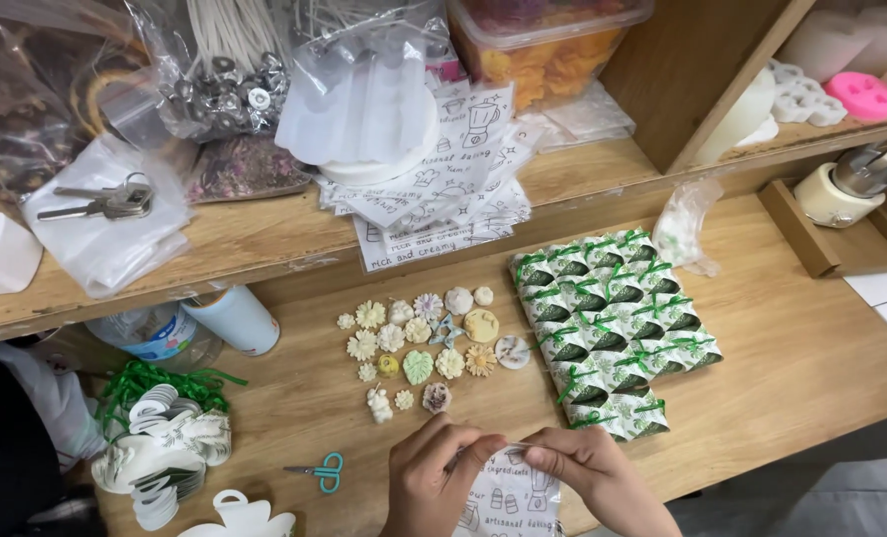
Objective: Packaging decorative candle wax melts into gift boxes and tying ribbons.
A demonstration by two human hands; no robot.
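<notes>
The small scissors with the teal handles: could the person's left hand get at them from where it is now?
Probably yes. The scissors lie flat on bare wood just beside the left hand, nothing between. But that hand and the right hand both pinch a printed paper bag, so it must let go first.

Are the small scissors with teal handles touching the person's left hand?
Apart. The head view shows bare wooden table between the scissors and the left hand, which grips a printed paper bag.
</notes>
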